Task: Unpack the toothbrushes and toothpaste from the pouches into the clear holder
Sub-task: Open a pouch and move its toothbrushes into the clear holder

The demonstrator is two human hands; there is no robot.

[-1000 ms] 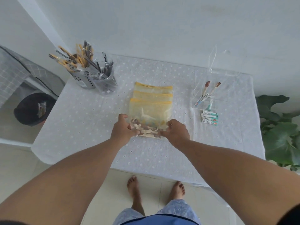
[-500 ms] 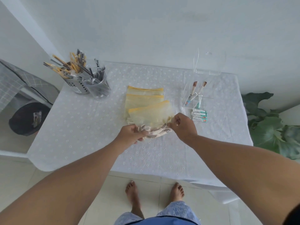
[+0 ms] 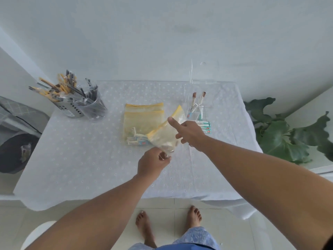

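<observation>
I hold a clear pouch [image 3: 166, 135] with a yellow zip edge above the table, tilted with its zip end up and to the right. My left hand [image 3: 152, 163] pinches its lower corner. My right hand [image 3: 190, 133] grips its right side, thumb stretched along the front. Beneath it a stack of similar pouches [image 3: 142, 114] lies flat, with packed toothbrush and toothpaste [image 3: 137, 139] showing in the top one. The clear holder [image 3: 207, 107] stands to the right with two toothbrushes [image 3: 194, 101] in it. Toothpaste boxes [image 3: 205, 126] lie at its front.
A perforated metal caddy [image 3: 72, 110] and a clear cup [image 3: 93, 109], both full of wrapped items, stand at the table's back left. A leafy plant [image 3: 284, 136] is off the right edge, a dark bin [image 3: 12, 154] off the left. My bare feet show below the front edge.
The pouch has come up off the stack and tilted, zip end rising to the right. My right hand moved up along its side; my left stays on the lower corner.
</observation>
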